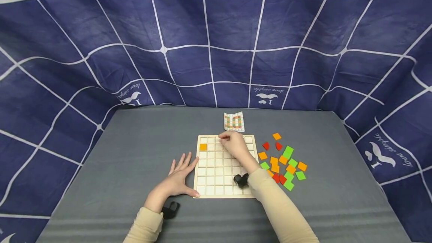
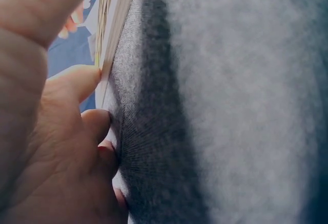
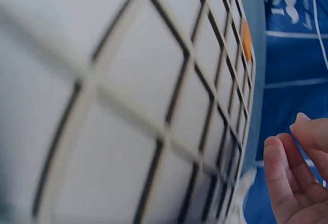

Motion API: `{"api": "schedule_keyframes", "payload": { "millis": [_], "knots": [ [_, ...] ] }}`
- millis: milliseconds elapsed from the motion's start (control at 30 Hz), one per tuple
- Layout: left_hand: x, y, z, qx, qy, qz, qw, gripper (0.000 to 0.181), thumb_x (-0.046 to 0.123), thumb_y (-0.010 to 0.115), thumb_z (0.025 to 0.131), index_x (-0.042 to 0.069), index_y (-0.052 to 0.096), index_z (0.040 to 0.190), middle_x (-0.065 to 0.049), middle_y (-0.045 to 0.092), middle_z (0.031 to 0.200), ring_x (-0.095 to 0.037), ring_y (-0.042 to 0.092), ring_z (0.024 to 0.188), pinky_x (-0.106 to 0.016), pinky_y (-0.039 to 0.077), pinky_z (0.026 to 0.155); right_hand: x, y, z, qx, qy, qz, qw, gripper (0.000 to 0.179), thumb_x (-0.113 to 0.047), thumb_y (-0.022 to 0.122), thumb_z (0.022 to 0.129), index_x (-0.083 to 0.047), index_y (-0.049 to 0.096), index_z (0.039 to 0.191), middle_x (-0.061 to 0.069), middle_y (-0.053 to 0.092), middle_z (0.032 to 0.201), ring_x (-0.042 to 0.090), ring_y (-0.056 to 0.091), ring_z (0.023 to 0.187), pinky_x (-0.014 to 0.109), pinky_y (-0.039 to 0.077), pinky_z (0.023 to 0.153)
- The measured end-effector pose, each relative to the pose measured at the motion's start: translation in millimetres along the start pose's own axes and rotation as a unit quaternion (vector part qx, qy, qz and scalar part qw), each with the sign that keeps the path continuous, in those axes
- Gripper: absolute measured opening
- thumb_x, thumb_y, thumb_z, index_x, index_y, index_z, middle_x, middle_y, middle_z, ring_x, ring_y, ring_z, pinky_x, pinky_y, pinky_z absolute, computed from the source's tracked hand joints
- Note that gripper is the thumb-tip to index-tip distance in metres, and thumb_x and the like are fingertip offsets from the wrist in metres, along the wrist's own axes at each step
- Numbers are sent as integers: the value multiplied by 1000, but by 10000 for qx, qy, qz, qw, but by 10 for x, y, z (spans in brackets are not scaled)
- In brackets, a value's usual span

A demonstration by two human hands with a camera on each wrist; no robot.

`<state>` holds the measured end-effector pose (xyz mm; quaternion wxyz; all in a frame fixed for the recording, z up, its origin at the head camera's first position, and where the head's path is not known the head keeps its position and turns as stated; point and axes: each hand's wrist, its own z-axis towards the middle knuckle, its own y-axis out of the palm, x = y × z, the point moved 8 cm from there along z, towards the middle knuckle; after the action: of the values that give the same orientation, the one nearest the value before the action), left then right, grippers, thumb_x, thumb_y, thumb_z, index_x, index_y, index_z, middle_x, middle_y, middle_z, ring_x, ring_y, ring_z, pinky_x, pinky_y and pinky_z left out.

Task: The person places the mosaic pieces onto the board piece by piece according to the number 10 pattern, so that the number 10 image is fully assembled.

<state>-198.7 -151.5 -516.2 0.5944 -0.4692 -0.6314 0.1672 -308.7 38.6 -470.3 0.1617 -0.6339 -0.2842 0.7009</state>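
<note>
A pale wooden grid board (image 1: 210, 171) lies on the grey table, with one orange square tile (image 1: 203, 147) in a cell near its far left corner. My left hand (image 1: 179, 179) is spread flat beside the board's left edge; its thumb touches the near left corner and the index fingertip touches the side. Over the board's far rows hovers my right hand (image 1: 234, 145), fingers bent and thumb close to the fingertips. In the right wrist view, no piece shows between the fingers (image 3: 279, 172); whether something small is hidden there I cannot tell.
Loose orange, green and red pieces (image 1: 288, 152) lie scattered right of the board. A small printed pattern card (image 1: 234, 122) lies beyond its far edge. Black wrist-worn devices (image 1: 241, 180) sit at both wrists. A dark blue gridded curtain (image 1: 233, 63) encloses the table (image 1: 145, 141).
</note>
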Motion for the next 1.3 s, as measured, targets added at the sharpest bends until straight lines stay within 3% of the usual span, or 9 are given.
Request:
{"api": "schedule_keyframes", "payload": {
  "millis": [167, 333, 533, 667, 867, 1133, 1300],
  "knots": [
    [-31, 0, -15, 86, -77, -16, 9999, 127, 42, 94, 57, 13, 23, 158, -17, 4, 165, -39, -4, 153, -61, -11, 119, 188, -316, -7, 298, 390, 55, 9988, 18, -13, 68, 93, -7, 76, 107, 10, 72, 110, 25, 69, 95, 37, 57, 82],
    [-40, -9, -11, 123, -143, -9, 9998, 130, 42, 95, 55, 11, 22, 158, -17, 5, 165, -39, -3, 153, -61, -10, 119, 513, -724, -35, 718, 879, -126, 9935, 22, -16, 66, 94, -5, 74, 111, 14, 72, 109, 29, 68, 94, 39, 56, 79],
    [-28, -18, 4, 39, -163, -21, 9999, 129, 41, 95, 57, 12, 20, 158, -14, 3, 166, -37, -4, 153, -59, -11, 120, 954, -1214, -153, 1475, 1453, -400, 9775, 25, -17, 64, 95, -1, 72, 114, 21, 71, 112, 35, 65, 100, 46, 53, 86],
    [-20, -20, 9, 63, -154, -70, 9998, 130, 41, 95, 55, 11, 21, 158, -15, 4, 166, -38, -4, 153, -60, -10, 120, 1183, -1418, -235, 1801, 1778, -357, 9668, 28, -15, 63, 96, 2, 68, 118, 24, 66, 118, 37, 61, 105, 47, 51, 89],
    [-12, -22, 13, 114, -158, -76, 9998, 131, 42, 96, 54, 11, 22, 157, -15, 5, 165, -38, -3, 153, -60, -10, 120, 1319, -1532, -271, 1827, 2035, -339, 9613, 33, -16, 63, 95, 3, 65, 123, 26, 62, 124, 39, 58, 111, 48, 51, 93],
    [-25, -9, 6, 157, -122, -119, 9997, 131, 41, 96, 53, 11, 23, 157, -16, 6, 166, -39, -2, 153, -60, -10, 120, 1378, -1480, -221, 1391, 2056, -623, 9667, 48, -21, 69, 92, 8, 59, 129, 29, 59, 128, 42, 53, 118, 50, 46, 100],
    [-53, 17, 5, 121, -196, -112, 9997, 131, 42, 96, 53, 14, 22, 158, -13, 5, 166, -36, -2, 154, -58, -9, 121, 1415, -1438, -213, 1291, 2156, -841, 9643, 49, -21, 73, 89, 10, 59, 123, 28, 56, 117, 41, 49, 111, 50, 45, 96]
  ]
}}
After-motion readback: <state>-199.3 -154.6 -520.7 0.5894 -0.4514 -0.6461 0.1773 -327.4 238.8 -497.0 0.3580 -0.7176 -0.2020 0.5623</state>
